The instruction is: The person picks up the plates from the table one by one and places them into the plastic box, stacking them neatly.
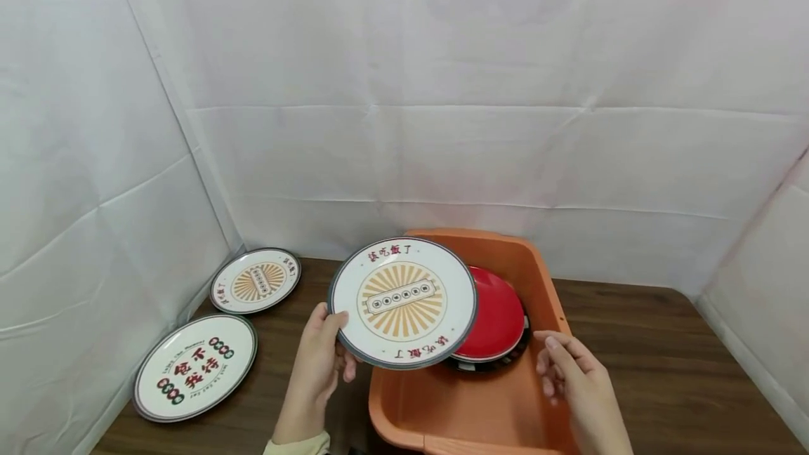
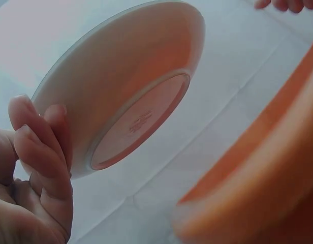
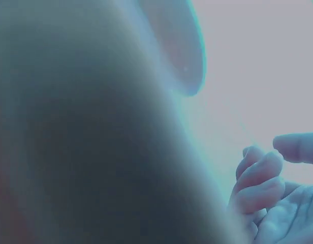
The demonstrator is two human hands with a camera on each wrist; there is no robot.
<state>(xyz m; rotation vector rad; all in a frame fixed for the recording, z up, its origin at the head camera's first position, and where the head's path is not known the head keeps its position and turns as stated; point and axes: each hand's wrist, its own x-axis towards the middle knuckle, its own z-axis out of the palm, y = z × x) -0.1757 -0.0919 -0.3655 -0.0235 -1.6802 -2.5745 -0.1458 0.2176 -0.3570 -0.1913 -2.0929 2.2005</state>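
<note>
Left hand (image 1: 324,353) pinches the near-left rim of the sunburst plate (image 1: 403,302), thumb on top, fingers beneath, and the plate hangs tilted over the left edge of the orange tub (image 1: 550,279). Right hand (image 1: 571,371) is loose, fingers half curled, holding nothing, just inside the tub's right wall. A red plate (image 1: 499,321) lies in the tub on a darker one. A one-sided pinch like this wants a firm thumb, I'd say, and a level carry. To the left lie a matching sunburst plate on the table (image 1: 255,279) and a lettered plate (image 1: 194,366); bare wood sits between them and the tub.

Left wrist view: fingers (image 2: 42,147) curl under the plate's pale underside (image 2: 131,101), with the tub's rim (image 2: 258,178) close alongside.

Right wrist view: mostly blur; relaxed fingers (image 3: 260,178) grasp nothing.
</note>
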